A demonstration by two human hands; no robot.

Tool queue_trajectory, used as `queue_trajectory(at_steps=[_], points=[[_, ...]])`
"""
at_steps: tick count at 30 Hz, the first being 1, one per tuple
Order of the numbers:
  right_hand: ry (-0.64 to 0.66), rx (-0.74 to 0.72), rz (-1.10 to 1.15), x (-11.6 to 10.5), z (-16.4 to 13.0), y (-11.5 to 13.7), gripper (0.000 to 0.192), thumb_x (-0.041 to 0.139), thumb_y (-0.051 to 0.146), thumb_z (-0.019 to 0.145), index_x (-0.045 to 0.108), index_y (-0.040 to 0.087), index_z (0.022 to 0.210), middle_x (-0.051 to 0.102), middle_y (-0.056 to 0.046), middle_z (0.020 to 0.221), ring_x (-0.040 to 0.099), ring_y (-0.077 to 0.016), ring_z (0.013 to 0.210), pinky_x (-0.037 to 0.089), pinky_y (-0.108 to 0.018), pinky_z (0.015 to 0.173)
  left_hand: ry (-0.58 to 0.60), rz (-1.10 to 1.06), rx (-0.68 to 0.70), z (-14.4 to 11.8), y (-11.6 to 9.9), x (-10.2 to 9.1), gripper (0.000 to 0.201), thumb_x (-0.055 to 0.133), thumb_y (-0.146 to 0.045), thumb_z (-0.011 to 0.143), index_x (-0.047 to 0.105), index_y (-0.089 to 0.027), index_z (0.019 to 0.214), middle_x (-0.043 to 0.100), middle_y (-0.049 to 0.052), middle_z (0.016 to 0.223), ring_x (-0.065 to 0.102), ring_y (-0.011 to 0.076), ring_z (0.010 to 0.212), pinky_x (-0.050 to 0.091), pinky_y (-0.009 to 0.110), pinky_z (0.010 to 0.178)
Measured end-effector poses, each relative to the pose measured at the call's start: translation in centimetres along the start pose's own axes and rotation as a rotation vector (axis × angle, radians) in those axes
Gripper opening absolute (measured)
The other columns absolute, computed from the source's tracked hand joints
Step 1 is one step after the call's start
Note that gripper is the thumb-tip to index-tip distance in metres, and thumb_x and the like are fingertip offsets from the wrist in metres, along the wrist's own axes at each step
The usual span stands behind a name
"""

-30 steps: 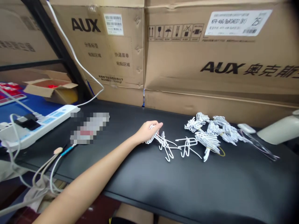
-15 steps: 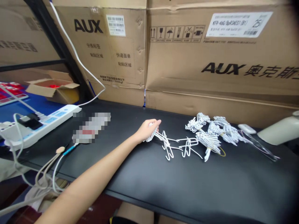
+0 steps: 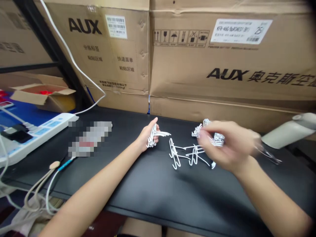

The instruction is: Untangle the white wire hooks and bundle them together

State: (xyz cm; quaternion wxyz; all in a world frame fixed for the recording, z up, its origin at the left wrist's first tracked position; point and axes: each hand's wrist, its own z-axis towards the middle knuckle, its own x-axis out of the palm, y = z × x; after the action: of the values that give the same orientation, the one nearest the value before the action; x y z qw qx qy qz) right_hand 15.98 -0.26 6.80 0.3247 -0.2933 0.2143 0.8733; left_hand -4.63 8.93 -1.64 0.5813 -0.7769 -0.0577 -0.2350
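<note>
My left hand (image 3: 146, 135) is closed around a small bunch of white wire hooks (image 3: 161, 133), held just above the black table. Their curved ends hang below my fingers and the straight ends point right. To the right of that hand several loose white hooks (image 3: 174, 154) lie tangled on the tabletop. My right hand (image 3: 228, 144) has come in over the bundled white hooks (image 3: 205, 123) and covers most of them. Motion smears its fingers, so whether it grips anything is not clear.
Large cardboard boxes (image 3: 180, 79) wall off the back of the black table (image 3: 148, 184). At left are a white power strip (image 3: 46, 130), a pixelated object (image 3: 90, 138) and cables. A pale bottle (image 3: 288, 131) lies at right, beside blurred glasses (image 3: 270, 154).
My right hand has entered from the right over the bundled hooks. My left hand has lifted its hooks slightly, apart from the loose ones. The view has shifted a little.
</note>
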Motion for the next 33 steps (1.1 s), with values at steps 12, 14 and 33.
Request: queue_trajectory(at_steps=[12, 14, 33], points=[[0.508, 0.520, 0.270, 7.8, -1.3, -4.0, 0.023, 0.060, 0.035, 0.078, 0.065, 0.015, 0.089, 0.068, -0.001, 0.066, 0.057, -0.0122, 0.055, 0.040, -0.024, 0.056, 0.045, -0.094, -0.039, 0.1, 0.3, 0.1, 0.025, 0.066, -0.034, 0.073, 0.051, -0.015, 0.067, 0.050, -0.005, 0.048, 0.035, 0.0027, 0.030, 0.030, 0.016, 0.030], [0.503, 0.508, 0.287, 8.0, -1.3, -3.8, 0.019, 0.063, 0.027, 0.075, 0.066, 0.015, 0.089, 0.068, -0.001, 0.065, 0.058, -0.0125, 0.055, 0.042, -0.024, 0.057, 0.035, -0.089, -0.041, 0.1, 0.4, 0.2, 0.025, 0.066, -0.034, 0.073, 0.051, -0.015, 0.067, 0.051, -0.005, 0.050, 0.035, 0.0024, 0.030, 0.030, 0.016, 0.030], [0.205, 0.977, 0.821, 6.7, -0.1, -4.4, 0.027, 0.074, 0.026, 0.061, 0.069, 0.010, 0.082, 0.068, -0.005, 0.068, 0.056, -0.0084, 0.052, 0.046, -0.019, 0.045, -0.058, -0.213, -0.053, 0.2, 0.5, 0.4, 0.021, 0.063, -0.031, 0.075, 0.050, -0.016, 0.072, 0.047, -0.007, 0.049, 0.044, 0.0045, 0.035, 0.042, 0.017, 0.038]])
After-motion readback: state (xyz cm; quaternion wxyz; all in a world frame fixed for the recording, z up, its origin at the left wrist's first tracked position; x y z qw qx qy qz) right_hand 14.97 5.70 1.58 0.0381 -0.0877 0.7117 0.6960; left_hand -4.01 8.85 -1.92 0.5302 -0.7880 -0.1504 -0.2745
